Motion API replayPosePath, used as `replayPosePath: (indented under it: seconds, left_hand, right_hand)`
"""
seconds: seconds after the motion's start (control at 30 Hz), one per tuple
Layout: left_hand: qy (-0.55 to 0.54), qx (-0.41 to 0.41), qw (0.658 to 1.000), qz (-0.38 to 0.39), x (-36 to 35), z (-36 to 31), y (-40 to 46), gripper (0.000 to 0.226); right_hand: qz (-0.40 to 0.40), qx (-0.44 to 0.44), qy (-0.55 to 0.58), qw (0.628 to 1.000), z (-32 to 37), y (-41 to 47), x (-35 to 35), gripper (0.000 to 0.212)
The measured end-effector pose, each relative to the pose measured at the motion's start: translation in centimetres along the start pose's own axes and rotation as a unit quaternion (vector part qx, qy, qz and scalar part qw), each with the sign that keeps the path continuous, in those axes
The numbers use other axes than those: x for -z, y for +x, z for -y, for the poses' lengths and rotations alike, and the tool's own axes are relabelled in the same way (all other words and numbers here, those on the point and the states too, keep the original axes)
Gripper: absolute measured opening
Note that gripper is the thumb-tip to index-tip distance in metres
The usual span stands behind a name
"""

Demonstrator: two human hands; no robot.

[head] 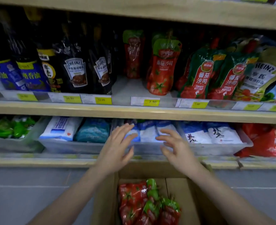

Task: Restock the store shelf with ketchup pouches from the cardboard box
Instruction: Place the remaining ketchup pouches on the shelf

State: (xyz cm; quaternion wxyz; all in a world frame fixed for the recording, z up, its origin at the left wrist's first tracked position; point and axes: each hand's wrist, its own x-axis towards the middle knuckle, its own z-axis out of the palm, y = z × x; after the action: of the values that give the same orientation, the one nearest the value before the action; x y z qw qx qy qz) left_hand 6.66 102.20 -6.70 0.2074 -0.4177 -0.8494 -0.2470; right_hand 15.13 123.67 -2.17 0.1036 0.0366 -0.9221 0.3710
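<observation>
— While hovering above the open brown cardboard box (179,195), holding anything? Left hand (116,148), right hand (177,150)?

— Holding nothing; fingers (126,129) spreading loosely on both, floating in front of the lower shelf's clear plastic bins (78,146).

— Lying where, the glossy red-and-green ketchup pouches (143,203)?

— Heaping in the box's left side; others standing on the pale wooden middle shelf (134,111), one upright pouch (164,69) at the front beside a bare gap.

— Handling how, probably?

— Sagging softly, sliding in slick film, weighing moderately. Gripping around the narrow waist, likely, or pinching the stiffer green top seam. Avoiding squeezing the belly hard; setting down flat on the base to prevent toppling.
</observation>
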Motion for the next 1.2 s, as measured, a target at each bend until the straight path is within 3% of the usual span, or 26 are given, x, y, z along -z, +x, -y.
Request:
replayPosePath:
  seconds: [0.27, 0.5, 0.87, 1.2]
  left_hand:
    - [-0.017, 0.156, 0.968, 0.196, -6.0, -0.4, -10.8, 0.059]
    - [-0.054, 0.244, 0.958, 0.139, -8.8, -1.3, -11.8, 0.069]
    - [-0.052, 0.241, 0.958, 0.147, -9.8, -1.3, -12.0, 0.064]
    - [-0.056, 0.238, 0.959, 0.147, -9.7, -1.3, -11.9, 0.061]
  right_hand:
    - [0.166, -0.068, -0.019, 0.984, -6.2, -5.2, -7.6, 0.033]
    - [0.249, -0.133, -0.021, 0.959, -11.0, -7.8, -10.8, 0.037]
    - [0.331, -0.241, -0.033, 0.912, -15.0, -10.0, -14.2, 0.044]
    - [0.324, -0.314, -0.010, 0.893, -16.3, -10.0, -14.8, 0.038]
